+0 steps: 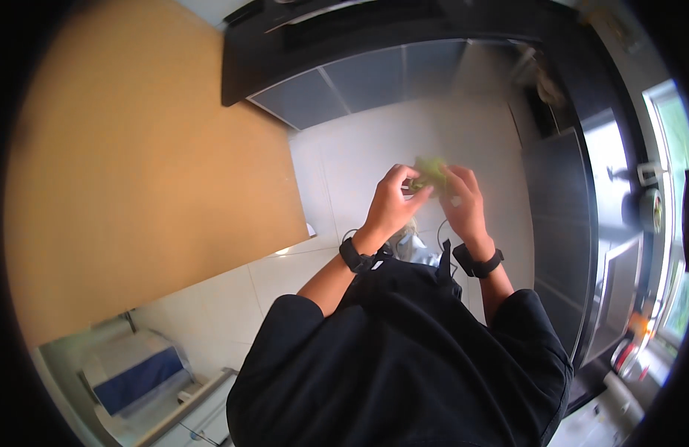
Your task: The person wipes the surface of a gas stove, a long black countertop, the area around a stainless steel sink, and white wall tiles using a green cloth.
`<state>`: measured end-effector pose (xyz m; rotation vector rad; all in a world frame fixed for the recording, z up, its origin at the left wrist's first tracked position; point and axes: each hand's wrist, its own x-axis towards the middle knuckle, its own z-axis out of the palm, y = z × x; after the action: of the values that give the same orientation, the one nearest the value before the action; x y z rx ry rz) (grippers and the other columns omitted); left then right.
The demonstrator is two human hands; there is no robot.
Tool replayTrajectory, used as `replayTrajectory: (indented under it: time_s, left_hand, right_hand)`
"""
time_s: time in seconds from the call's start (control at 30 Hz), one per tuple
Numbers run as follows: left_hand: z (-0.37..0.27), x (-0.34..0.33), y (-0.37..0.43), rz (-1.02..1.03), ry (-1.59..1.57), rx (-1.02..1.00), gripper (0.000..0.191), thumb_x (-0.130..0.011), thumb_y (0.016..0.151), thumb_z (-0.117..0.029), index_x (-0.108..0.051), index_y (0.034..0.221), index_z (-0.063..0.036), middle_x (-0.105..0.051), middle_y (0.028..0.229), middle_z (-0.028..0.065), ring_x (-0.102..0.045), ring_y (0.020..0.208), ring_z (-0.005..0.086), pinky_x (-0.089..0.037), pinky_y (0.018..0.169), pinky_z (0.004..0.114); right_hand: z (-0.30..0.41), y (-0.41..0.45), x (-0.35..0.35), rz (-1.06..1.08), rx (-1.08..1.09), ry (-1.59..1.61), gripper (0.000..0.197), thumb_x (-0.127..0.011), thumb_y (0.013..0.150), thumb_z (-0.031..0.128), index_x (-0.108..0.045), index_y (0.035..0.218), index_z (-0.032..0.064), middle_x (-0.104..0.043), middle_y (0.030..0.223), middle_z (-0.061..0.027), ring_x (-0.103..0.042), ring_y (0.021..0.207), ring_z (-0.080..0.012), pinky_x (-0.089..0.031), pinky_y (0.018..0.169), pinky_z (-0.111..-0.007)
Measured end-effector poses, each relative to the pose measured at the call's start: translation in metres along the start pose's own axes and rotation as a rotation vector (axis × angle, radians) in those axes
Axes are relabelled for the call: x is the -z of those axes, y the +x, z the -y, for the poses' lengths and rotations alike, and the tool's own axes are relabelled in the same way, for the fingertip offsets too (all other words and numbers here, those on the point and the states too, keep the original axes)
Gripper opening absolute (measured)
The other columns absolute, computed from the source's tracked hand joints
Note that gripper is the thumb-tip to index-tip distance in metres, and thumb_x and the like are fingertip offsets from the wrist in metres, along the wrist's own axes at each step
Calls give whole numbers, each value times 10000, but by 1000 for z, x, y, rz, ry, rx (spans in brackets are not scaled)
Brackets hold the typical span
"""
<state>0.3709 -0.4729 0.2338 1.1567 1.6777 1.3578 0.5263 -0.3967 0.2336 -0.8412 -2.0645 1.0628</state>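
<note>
Both of my hands are raised together over the floor, in front of my black shirt. Between them is a small light-green, crumpled thing (431, 169), blurred, so I cannot tell whether it is a leafy vegetable or something else. My left hand (390, 196) pinches its left side between thumb and fingers. Curled around the right side is my right hand (463, 195), its fingertips partly hidden behind the green thing. A small white spot shows by the right palm. Black bands with a device sit on both wrists. A pale, shiny thing (416, 250) shows below the hands, partly covered by my shirt.
A large tan panel or tabletop (154, 167) spans the left. Dark counters (344, 33) with grey cabinet fronts (366, 75) run along the far side and right. The right counter holds a sink (615, 296) beside a window. Pale tiles (372, 134) cover the floor.
</note>
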Motion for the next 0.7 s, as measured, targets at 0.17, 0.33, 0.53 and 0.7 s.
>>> replayTrajectory:
  time_s: [0.17, 0.33, 0.53, 0.7]
  left_hand:
    - [3, 76, 28, -252, 46, -60, 252, -740, 816, -39, -568, 985, 31, -592, 976, 110, -660, 853, 193, -590, 726, 298]
    - [7, 156, 39, -453, 193, -140, 250, -740, 815, -36, -565, 982, 25, -581, 970, 105, -660, 824, 194, -591, 693, 291]
    - [15, 263, 44, -668, 241, -178, 271, -748, 801, -49, -596, 1021, -5, -584, 1001, 114, -647, 845, 220, -587, 660, 299]
    - [17, 339, 28, -898, 293, -254, 330, -719, 811, 13, -591, 1116, 19, -572, 1091, 120, -644, 973, 220, -577, 798, 316]
  right_hand:
    - [23, 77, -62, 193, 116, 71, 636, -655, 733, -63, -537, 1340, 88, -517, 1232, -132, -591, 1025, -295, -522, 835, -347]
    - [50, 141, -137, 297, 279, 127, 626, -683, 736, -34, -537, 1333, 85, -523, 1237, -132, -576, 1055, -309, -516, 857, -359]
    - [105, 207, -240, 374, 416, 214, 567, -682, 753, -48, -564, 1296, 65, -544, 1221, -119, -600, 1004, -273, -523, 816, -328]
    - [156, 240, -326, 430, 566, 317, 508, -683, 764, -69, -586, 1252, 34, -551, 1210, -124, -612, 997, -259, -530, 807, -307]
